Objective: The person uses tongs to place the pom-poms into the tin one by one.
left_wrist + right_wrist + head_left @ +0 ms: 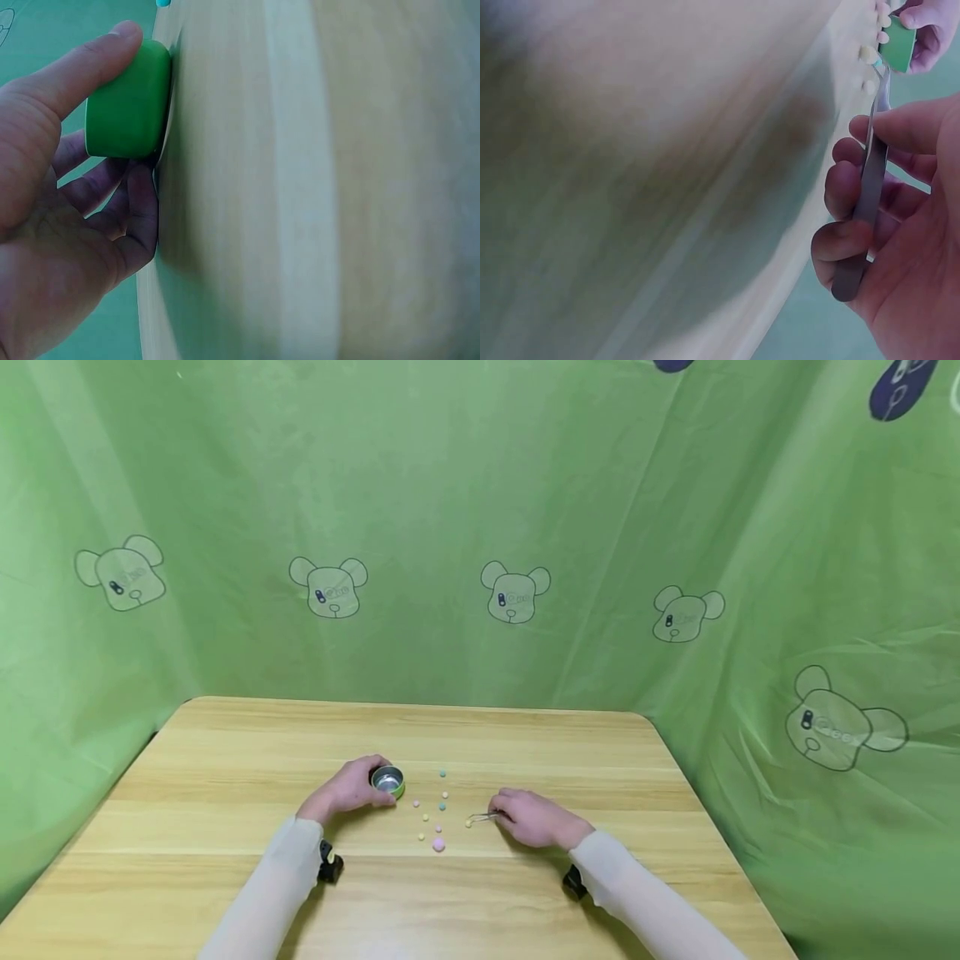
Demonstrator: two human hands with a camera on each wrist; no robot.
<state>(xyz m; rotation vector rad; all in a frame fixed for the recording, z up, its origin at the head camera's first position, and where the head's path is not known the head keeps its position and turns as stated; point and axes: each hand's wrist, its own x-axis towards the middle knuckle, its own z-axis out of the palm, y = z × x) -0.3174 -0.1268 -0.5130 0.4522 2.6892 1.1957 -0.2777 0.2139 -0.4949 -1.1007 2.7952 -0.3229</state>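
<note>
My pale left sleeve (266,881) lies nearest, leading up to my left hand (348,787), whose thumb and fingers curl round the side of a green tin (127,105), its mouth facing up. Just right of the tin, small balls (425,817) in pink, yellow and blue lie scattered on the wooden table (450,910), along with a larger pink ball (438,844). Further right, a yellow ball (468,824) sits at the tips of my tweezers (870,187); whether they pinch it, I cannot tell. My right hand (531,818) grips the tweezers between thumb and curled fingers.
</note>
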